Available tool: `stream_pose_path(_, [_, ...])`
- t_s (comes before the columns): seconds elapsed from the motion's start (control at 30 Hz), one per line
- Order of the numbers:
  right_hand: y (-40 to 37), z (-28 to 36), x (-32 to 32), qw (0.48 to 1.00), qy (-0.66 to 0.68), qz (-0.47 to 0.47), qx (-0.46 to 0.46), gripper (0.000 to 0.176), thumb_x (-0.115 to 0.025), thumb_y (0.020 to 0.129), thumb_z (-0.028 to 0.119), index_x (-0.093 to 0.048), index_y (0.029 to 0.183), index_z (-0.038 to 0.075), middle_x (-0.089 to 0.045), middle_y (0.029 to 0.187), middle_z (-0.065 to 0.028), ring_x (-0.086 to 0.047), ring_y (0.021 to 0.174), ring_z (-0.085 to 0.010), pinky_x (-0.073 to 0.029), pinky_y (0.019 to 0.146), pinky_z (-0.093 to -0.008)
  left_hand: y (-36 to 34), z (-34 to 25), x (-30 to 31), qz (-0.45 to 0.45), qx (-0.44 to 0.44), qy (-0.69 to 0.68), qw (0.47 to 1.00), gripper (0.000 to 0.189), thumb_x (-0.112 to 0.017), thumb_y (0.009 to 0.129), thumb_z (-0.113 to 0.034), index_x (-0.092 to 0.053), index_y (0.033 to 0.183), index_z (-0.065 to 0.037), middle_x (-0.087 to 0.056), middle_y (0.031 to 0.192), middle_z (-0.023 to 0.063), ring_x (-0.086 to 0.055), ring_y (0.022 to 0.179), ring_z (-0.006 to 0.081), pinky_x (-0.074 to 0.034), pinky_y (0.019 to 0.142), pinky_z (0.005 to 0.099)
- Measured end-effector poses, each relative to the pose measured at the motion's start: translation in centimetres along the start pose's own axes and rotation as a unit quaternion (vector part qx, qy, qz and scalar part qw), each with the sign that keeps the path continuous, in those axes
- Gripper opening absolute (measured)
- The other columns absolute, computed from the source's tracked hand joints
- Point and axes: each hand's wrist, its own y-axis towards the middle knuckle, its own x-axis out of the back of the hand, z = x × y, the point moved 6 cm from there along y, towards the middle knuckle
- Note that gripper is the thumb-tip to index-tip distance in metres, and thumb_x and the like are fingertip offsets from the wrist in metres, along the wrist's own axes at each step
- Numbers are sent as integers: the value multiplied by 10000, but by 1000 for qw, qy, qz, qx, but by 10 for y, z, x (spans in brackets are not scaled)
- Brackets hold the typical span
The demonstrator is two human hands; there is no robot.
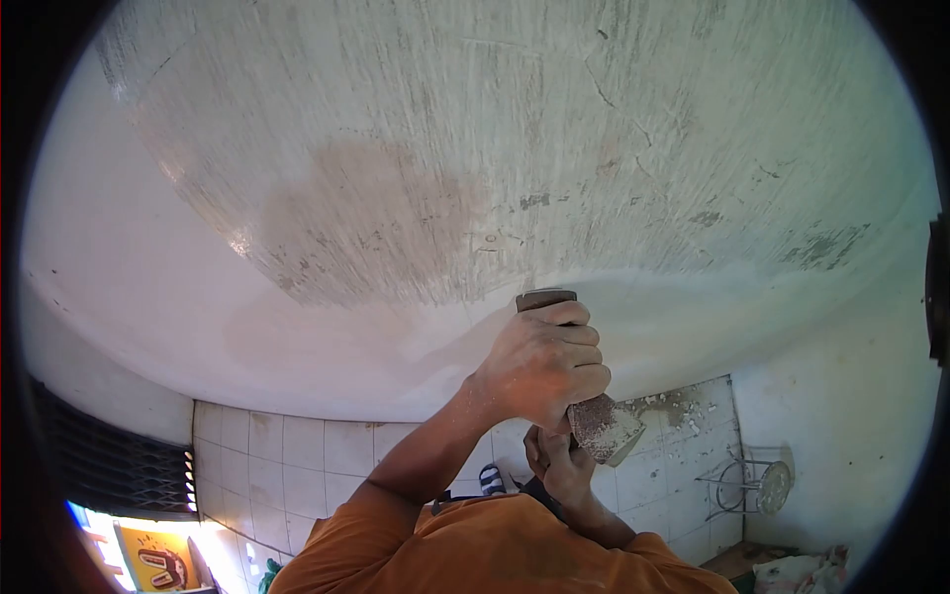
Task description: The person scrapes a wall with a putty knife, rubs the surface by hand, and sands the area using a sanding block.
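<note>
My left hand (544, 361) is closed in a fist around a scraper (546, 298). Its flat brownish end, with a pale edge, sticks out above the fingers close against the wall (416, 218); most of the tool is hidden in the fist. Lower down, my right hand (562, 473) is closed around the handle of a putty knife (606, 432). That wide blade is crusted with whitish, crumbly plaster and lies just below the left fist, partly covered by it. The wall above is streaked and scraped, with a brownish patch, cracks and dark bare spots; its lower band looks smoother and whiter.
Crumbs of plaster (683, 408) lie on the white tiled floor (322, 445). A round-topped metal stool (772, 487) stands at the right, near bags (804, 572). A dark folding grille (114, 460) and a yellow sign (158, 559) are at the left.
</note>
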Motion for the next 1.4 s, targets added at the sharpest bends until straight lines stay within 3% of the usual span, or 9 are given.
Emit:
stream_pose_path(0.03, [-1,3,-2,996,79,2,-31,293,-423,988,305,-440,795,85,-363,557,10,-364,429,-79,-264,346,-205,0,0,-1,19,7,-13,1000,227,-567,496,-270,-397,522,-121,-383,540,4,-478,595,186,-424,667,283])
stream_pose_path(0.23, [10,-4,8,991,-115,8,72,370,-438,987,287,-412,674,92,-328,512,7,-352,416,-81,-231,345,-205,-3,0,-2,-14,9,12,1000,233,-585,441,-271,-422,517,-123,-417,543,1,-495,590,176,-434,688,287])
stream_pose_path(0.3, [13,15,2,999,35,18,24,375,-448,983,303,-413,674,93,-338,513,0,-351,412,-83,-221,342,-203,9,1,3,-17,-8,50,999,236,-593,420,-271,-433,516,-126,-427,543,-5,-505,596,171,-438,700,286])
stream_pose_path(0.6, [11,18,-2,996,65,-9,-62,311,-465,970,288,-417,741,83,-328,535,9,-362,409,-91,-254,329,-205,10,1,9,-19,-7,32,999,247,-605,415,-277,-446,529,-124,-437,552,-12,-507,599,171,-435,690,281])
stream_pose_path(0.83, [6,16,-5,996,90,-3,14,247,-472,968,263,-455,834,56,-322,546,12,-357,409,-87,-262,333,-196,6,1,7,-29,-4,15,999,233,-567,435,-283,-419,524,-126,-402,540,-7,-485,573,172,-432,659,284])
stream_pose_path(0.87, [6,8,-2,996,69,3,-49,243,-478,967,266,-450,843,60,-315,547,16,-350,406,-85,-256,330,-195,6,1,8,-22,-2,17,1000,243,-595,420,-271,-426,518,-127,-426,544,-1,-497,589,183,-442,679,283])
stream_pose_path(0.93, [3,-6,1,998,-1,29,54,245,-476,968,274,-470,898,39,-346,549,4,-344,397,-81,-251,326,-198,-7,1,2,-15,17,18,1000,235,-589,425,-265,-421,512,-127,-422,540,0,-495,588,181,-442,681,277])
stream_pose_path(1.17, [-2,-21,13,974,-207,15,93,276,-469,974,316,-474,914,46,-392,566,-6,-328,393,-66,-236,322,-195,-1,1,7,-14,7,33,999,249,-580,432,-276,-402,511,-121,-405,538,-4,-488,584,177,-436,667,271])
stream_pose_path(1.4, [4,-20,13,975,-216,25,57,277,-444,979,300,-467,829,68,-386,567,-7,-337,403,-71,-230,339,-203,1,2,13,-34,-5,23,999,273,-592,404,-296,-413,535,-137,-423,553,-21,-508,617,169,-442,686,286])
